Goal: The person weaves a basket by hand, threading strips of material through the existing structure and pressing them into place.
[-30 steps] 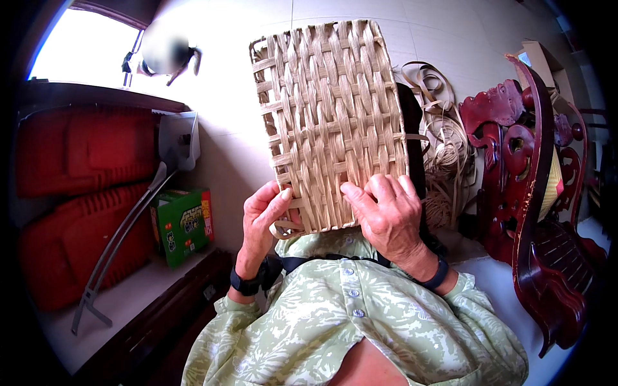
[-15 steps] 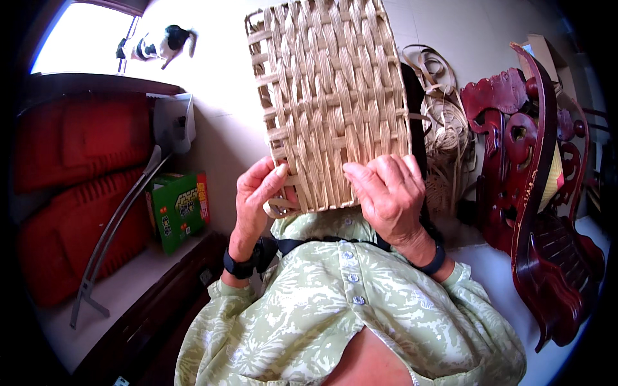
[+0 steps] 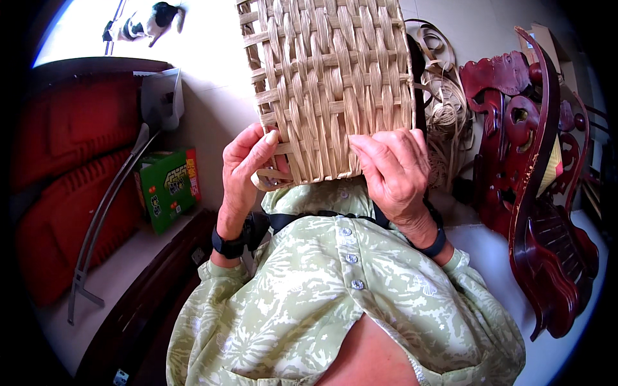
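Note:
A tan woven basket made of flat strips stands in front of my chest, its flat woven face turned toward me. My left hand is closed at the near left corner, thumb and fingers pinching the edge beside a curled loose strip. My right hand lies against the lower right of the weave, its thumb and forefinger pinched together at a strip. The other fingers of that hand are curled, and what sits between the tips is too small to see well.
Coiled tan strips lie on the floor right of the basket. Farther right stands a carved dark red wooden chair. To the left are red padded seats, a green box and a grey metal frame. A black-and-white dog is at the far left.
The basket and both hands sit slightly higher in the picture, while the room around has shifted up and left. Both hands keep their hold on the weave.

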The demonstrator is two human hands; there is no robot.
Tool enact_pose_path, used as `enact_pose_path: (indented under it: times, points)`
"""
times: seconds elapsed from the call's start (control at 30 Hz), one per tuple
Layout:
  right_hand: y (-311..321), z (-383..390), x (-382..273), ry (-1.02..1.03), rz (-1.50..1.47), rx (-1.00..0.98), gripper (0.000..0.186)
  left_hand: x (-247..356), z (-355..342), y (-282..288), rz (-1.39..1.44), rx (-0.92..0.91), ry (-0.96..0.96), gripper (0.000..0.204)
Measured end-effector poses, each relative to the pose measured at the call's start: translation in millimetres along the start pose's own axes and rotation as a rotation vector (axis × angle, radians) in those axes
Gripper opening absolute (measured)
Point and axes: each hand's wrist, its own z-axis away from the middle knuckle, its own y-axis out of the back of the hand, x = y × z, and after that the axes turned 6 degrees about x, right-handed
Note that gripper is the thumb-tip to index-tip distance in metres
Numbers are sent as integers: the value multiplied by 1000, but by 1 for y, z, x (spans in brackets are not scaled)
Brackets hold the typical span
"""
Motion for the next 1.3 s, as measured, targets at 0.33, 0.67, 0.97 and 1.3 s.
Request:
enact_pose_path:
  times: [0.33, 0.67, 0.97, 1.3]
  points:
    - [4, -1, -4, 50, 35, -64, 32, 1, 3, 1, -59, -17, -19, 21]
    - [6, -1, -4, 64, 5, -51, 28, 2, 2, -2, -22, 7, 3, 20]
    - [4, 3, -2, 15, -11, -31, 29, 0, 1, -1, -13, -11, -27, 22]
    - [1, 5, -5, -43, 28, -7, 24, -1, 1, -2, -6, 4, -22, 20]
